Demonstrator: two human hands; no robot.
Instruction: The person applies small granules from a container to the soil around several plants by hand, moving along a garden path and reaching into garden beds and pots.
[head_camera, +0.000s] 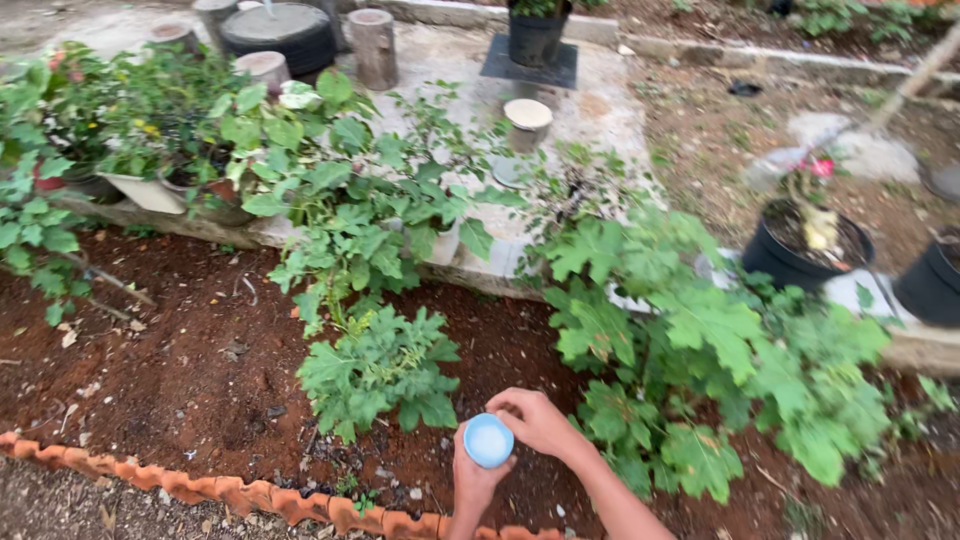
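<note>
Garden soil bed (190, 380), both hands' fingers (520, 408) closed around blue cup (488, 440)

A smooth, matt light-blue plastic cup (488, 440) is sitting between the bare left hand (472, 480) and right hand (535, 420), over crumbly, rough reddish soil (180, 370). Scalloped terracotta edging (200, 490) is looking coarse and unglazed, the black plastic pot (800, 262) is showing a dull sheen, and the cut wooden logs (375, 45) are looking rough-barked.

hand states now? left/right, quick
Left hand: closed around the small blue container, gripping from below.
Right hand: fingers curled on the container's upper edge.
</note>
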